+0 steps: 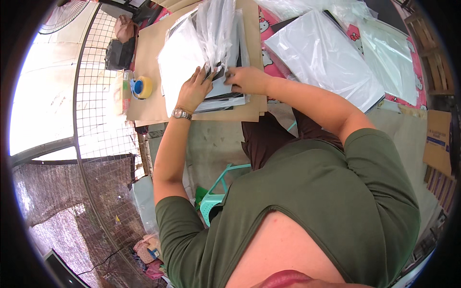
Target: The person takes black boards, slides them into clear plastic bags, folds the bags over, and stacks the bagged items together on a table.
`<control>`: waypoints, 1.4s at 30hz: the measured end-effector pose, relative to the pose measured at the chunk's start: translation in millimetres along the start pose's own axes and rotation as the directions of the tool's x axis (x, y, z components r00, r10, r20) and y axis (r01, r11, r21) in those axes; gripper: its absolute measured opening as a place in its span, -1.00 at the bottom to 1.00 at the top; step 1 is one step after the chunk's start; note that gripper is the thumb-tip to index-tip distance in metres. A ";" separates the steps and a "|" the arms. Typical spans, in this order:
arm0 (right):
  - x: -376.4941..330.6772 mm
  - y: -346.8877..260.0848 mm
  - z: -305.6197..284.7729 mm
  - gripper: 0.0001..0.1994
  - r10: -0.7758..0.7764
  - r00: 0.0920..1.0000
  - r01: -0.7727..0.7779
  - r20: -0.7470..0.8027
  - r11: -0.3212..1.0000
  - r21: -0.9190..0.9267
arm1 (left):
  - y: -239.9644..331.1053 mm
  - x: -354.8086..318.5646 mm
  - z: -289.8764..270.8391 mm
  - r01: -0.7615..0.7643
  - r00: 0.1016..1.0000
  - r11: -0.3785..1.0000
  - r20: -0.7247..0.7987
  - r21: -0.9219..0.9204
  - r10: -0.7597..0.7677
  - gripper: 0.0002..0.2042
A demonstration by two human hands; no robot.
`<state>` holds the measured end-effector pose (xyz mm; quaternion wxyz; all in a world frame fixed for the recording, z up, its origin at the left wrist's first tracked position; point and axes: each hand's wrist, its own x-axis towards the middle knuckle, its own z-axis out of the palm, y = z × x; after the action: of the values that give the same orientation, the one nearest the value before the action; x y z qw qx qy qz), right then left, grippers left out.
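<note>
- Your left hand lay with fingers spread over the clear plastic and white sheets, probably to steady them.
- Your right hand curled near it, by the plastic's gathered lower end; whether it pinched anything could not be told.
- The white sheets rested in a stack on brown cardboard, perhaps for a flat base.
- The tape roll sat left of them, seemingly for easy reach.

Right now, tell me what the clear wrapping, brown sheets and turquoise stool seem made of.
Clear wrapping: probably glossy plastic film, crinkled and translucent.
Brown sheets: matte paper or cardboard, dull and tan.
Turquoise stool: likely smooth moulded plastic, with a perforated seat.
</note>
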<state>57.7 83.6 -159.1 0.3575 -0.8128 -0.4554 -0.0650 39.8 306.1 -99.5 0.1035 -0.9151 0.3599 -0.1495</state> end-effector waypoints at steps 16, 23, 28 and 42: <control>20.6 5.4 13.8 -0.51 0.741 0.312 -0.738 0.594 -0.204 0.643 | 2.8 -0.2 3.6 0.022 1.000 1.000 -0.002 -0.017 -0.022 -0.59; 30.3 0.8 1.7 -0.77 0.653 0.467 -0.517 0.596 -0.345 0.783 | 3.1 2.2 -3.3 0.008 1.000 0.999 0.010 -0.031 -0.008 -0.57; 45.8 -12.2 -12.5 -0.82 0.675 0.465 -0.543 0.572 -0.293 0.787 | 0.7 -1.1 -7.3 0.064 0.997 0.995 0.041 -0.071 -0.061 -0.56; 27.3 -9.3 -1.1 -0.67 0.751 0.575 -0.647 0.325 0.174 0.742 | -2.1 -4.8 -11.7 0.019 0.996 0.998 0.084 -0.061 -0.014 -0.41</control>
<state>66.4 105.0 -141.6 0.6958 -0.6642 0.0150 0.2727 33.7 310.0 -88.9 0.0887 -0.9262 0.3523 -0.1009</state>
